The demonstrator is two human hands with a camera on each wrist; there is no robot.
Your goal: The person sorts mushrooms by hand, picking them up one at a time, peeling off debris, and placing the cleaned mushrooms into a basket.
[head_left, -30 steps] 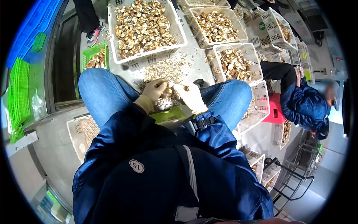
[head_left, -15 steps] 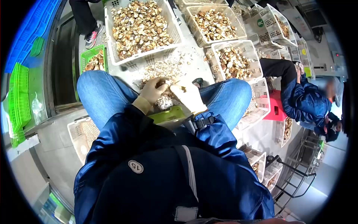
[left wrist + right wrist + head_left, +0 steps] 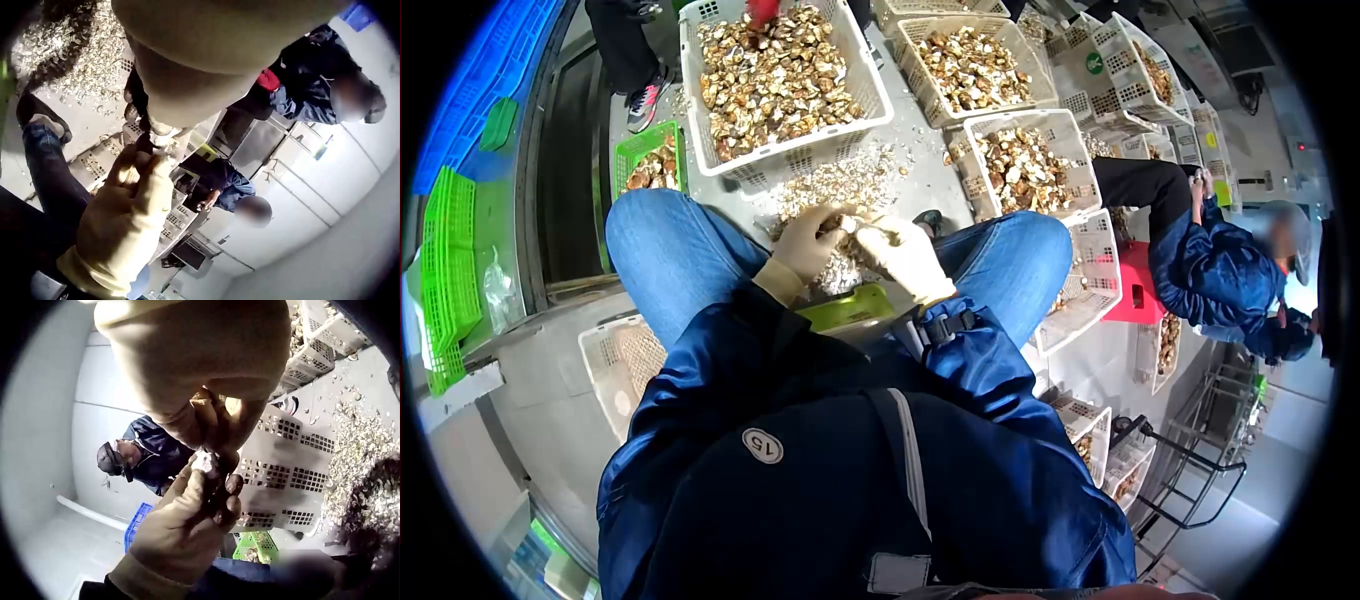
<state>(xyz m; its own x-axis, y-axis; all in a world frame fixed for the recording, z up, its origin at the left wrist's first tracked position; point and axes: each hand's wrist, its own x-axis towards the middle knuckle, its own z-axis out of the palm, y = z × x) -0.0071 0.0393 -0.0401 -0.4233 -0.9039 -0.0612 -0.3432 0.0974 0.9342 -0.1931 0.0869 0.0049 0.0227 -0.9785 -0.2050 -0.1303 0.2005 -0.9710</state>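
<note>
My gloved left hand point(image 3: 805, 245) grips a small mushroom point(image 3: 205, 462) between curled fingers and thumb; its pale side shows in the right wrist view. Gloved too, my right hand point(image 3: 903, 258) meets it from the other side, fingers bent and fingertips pinching at the mushroom. In the left wrist view, the right hand point(image 3: 128, 212) reaches up to a whitish bit right by the left hand point(image 3: 194, 75). Whether the right fingers also hold a small blade, I cannot tell. Beneath both hands lies a heap of pale trimmings point(image 3: 845, 185).
A large white crate point(image 3: 795, 140) of mushrooms stands ahead, with a small green basket point(image 3: 623, 160) to its left. More mushroom crates point(image 3: 1090, 205) line the right side. A green tray point(image 3: 850, 310) sits between my knees. Another person point(image 3: 1225, 265) sits at the right.
My hands have drawn closer together around the mushroom, the left shifting slightly right. A red-gloved hand has come into view over the far end of the large crate.
</note>
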